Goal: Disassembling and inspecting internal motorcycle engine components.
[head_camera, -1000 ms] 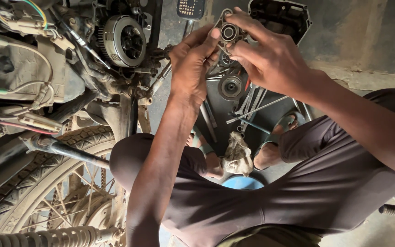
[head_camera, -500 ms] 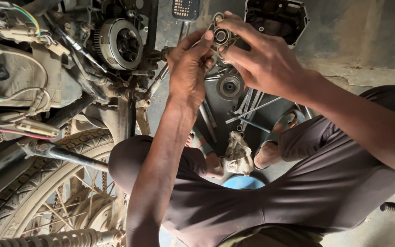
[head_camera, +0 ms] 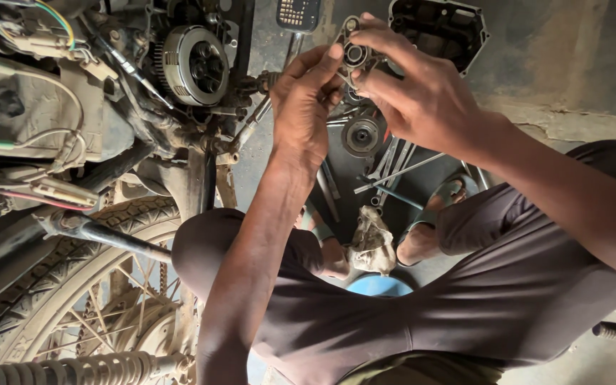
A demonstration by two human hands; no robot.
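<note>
Head view: the left hand (head_camera: 306, 107) and right hand (head_camera: 422, 100) are together grasping a small metal engine part (head_camera: 353, 53) at 12 o'clock, fingers of both pinching its edges; the part is sitting between the two hands, raised above the floor. At 10 o'clock the motorcycle's exposed clutch assembly (head_camera: 194, 65) is showing, with loose wiring (head_camera: 44, 28) at 9–10. A dark engine cover (head_camera: 440, 28) is lying at 1 o'clock. Below the hands, a round gear part (head_camera: 361, 134), long tools (head_camera: 401, 171) and a dirty rag (head_camera: 372, 239) are crowding the floor. The spoked wheel (head_camera: 73, 299) is occupying 7–8 o'clock.
</note>
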